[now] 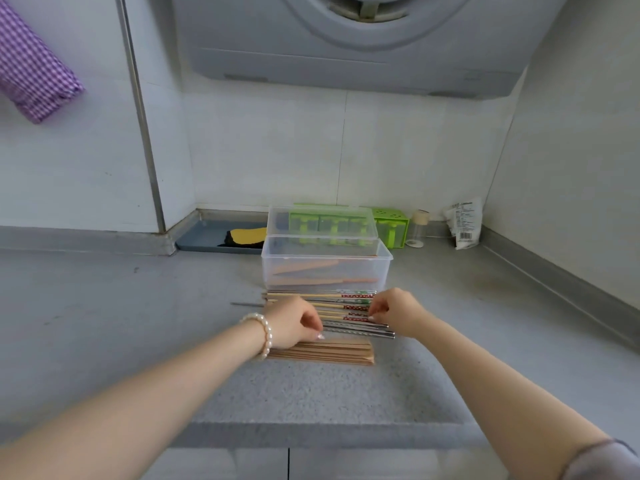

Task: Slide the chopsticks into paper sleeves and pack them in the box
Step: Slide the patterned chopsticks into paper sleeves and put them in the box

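Observation:
A row of loose chopsticks, wooden ones with red and green patterned ends and a few metal ones, lies across the grey counter. A stack of brown paper sleeves lies just in front of them. Behind stands a clear plastic box holding some sleeved chopsticks, its lid propped behind it. My left hand rests over the left ends of the chopsticks and the sleeves, fingers curled. My right hand pinches the patterned right end of a wooden chopstick.
A grey tray with a yellow and black item sits at the back left. Green seasoning containers, a small glass jar and a white packet line the back wall. A range hood hangs overhead.

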Action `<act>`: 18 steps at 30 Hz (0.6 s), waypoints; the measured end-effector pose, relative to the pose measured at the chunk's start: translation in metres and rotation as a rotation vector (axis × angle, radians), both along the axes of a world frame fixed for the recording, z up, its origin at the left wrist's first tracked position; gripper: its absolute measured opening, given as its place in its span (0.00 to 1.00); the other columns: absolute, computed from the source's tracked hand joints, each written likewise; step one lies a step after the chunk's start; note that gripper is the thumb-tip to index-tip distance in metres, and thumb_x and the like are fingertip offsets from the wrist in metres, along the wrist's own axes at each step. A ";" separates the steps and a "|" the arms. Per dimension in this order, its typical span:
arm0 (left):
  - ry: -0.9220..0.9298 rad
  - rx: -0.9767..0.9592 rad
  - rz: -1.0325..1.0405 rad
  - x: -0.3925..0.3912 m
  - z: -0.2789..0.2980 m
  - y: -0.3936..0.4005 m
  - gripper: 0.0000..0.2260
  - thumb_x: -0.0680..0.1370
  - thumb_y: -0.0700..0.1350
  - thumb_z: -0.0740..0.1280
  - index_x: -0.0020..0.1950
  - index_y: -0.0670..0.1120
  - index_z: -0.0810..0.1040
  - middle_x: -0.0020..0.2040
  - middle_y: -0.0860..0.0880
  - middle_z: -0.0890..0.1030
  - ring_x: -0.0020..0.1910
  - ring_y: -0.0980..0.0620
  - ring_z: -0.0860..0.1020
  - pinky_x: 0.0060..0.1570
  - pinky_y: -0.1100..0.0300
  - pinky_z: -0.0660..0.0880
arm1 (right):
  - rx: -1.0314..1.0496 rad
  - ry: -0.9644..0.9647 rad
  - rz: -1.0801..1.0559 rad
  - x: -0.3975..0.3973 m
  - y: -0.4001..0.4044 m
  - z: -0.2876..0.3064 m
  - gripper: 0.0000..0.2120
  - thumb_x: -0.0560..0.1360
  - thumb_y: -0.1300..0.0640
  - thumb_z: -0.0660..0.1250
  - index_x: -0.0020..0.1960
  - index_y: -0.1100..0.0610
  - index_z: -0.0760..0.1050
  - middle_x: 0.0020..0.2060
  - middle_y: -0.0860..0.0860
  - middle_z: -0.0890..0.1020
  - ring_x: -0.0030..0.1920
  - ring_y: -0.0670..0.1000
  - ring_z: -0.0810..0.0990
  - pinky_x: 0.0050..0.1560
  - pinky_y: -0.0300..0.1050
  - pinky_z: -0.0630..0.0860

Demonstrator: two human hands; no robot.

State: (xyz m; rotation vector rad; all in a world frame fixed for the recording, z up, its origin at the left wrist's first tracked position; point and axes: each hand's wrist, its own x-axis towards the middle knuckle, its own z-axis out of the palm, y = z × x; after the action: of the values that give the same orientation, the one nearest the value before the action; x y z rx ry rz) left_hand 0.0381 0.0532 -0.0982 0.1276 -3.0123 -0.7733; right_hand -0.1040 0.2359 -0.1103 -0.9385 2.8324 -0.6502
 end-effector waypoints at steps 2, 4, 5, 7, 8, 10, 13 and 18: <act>-0.003 0.054 0.010 0.001 -0.003 0.001 0.10 0.72 0.48 0.71 0.53 0.49 0.81 0.48 0.54 0.81 0.48 0.56 0.78 0.52 0.62 0.75 | 0.013 0.025 -0.007 0.001 -0.001 -0.001 0.04 0.72 0.57 0.70 0.47 0.56 0.81 0.49 0.53 0.82 0.48 0.51 0.77 0.49 0.41 0.72; -0.003 0.105 0.022 0.001 -0.006 0.003 0.11 0.71 0.46 0.73 0.53 0.47 0.81 0.50 0.52 0.81 0.49 0.56 0.78 0.53 0.63 0.75 | 0.024 0.080 0.007 0.002 -0.001 0.000 0.06 0.72 0.58 0.70 0.49 0.55 0.81 0.50 0.52 0.81 0.50 0.52 0.78 0.53 0.42 0.74; -0.008 0.119 0.027 0.002 -0.007 0.004 0.12 0.71 0.45 0.73 0.53 0.47 0.81 0.50 0.52 0.81 0.49 0.55 0.78 0.54 0.62 0.75 | 0.020 0.109 0.023 0.002 0.000 -0.001 0.07 0.72 0.58 0.70 0.49 0.55 0.82 0.51 0.52 0.80 0.51 0.52 0.78 0.54 0.42 0.74; -0.019 0.134 0.042 0.004 -0.011 0.005 0.13 0.70 0.45 0.74 0.53 0.47 0.81 0.51 0.52 0.81 0.51 0.55 0.78 0.56 0.61 0.75 | 0.006 0.143 0.051 0.002 0.001 -0.003 0.07 0.71 0.58 0.71 0.49 0.56 0.82 0.50 0.52 0.79 0.51 0.52 0.78 0.54 0.43 0.74; -0.021 0.132 0.050 0.004 -0.012 0.005 0.14 0.69 0.45 0.74 0.54 0.47 0.81 0.52 0.52 0.81 0.52 0.55 0.78 0.56 0.61 0.74 | 0.000 0.147 0.058 0.002 0.002 -0.004 0.07 0.71 0.58 0.71 0.48 0.56 0.83 0.50 0.52 0.80 0.50 0.52 0.78 0.54 0.43 0.75; -0.022 0.105 0.069 0.005 -0.014 0.006 0.16 0.69 0.46 0.74 0.56 0.49 0.80 0.54 0.53 0.80 0.52 0.55 0.76 0.56 0.62 0.73 | -0.013 0.143 0.059 0.002 0.003 -0.006 0.06 0.70 0.57 0.72 0.47 0.56 0.83 0.49 0.52 0.80 0.48 0.51 0.78 0.53 0.43 0.75; -0.018 0.068 0.116 0.005 -0.015 0.007 0.19 0.69 0.47 0.75 0.59 0.50 0.78 0.58 0.54 0.77 0.56 0.55 0.75 0.58 0.61 0.71 | -0.040 0.127 0.052 0.001 0.003 -0.008 0.07 0.70 0.56 0.72 0.46 0.56 0.83 0.48 0.52 0.80 0.45 0.49 0.75 0.52 0.42 0.74; 0.016 0.038 0.144 0.002 -0.015 0.009 0.20 0.68 0.48 0.75 0.59 0.51 0.77 0.58 0.54 0.77 0.57 0.55 0.74 0.55 0.63 0.70 | -0.038 0.113 0.023 -0.001 0.002 -0.012 0.07 0.71 0.55 0.71 0.46 0.58 0.82 0.51 0.53 0.77 0.50 0.53 0.76 0.52 0.43 0.74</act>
State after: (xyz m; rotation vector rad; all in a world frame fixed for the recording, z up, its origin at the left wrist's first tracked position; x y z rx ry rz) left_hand 0.0403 0.0623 -0.1132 0.3338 -2.9343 -0.8136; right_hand -0.1055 0.2376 -0.1222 -1.0449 2.9113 -0.6706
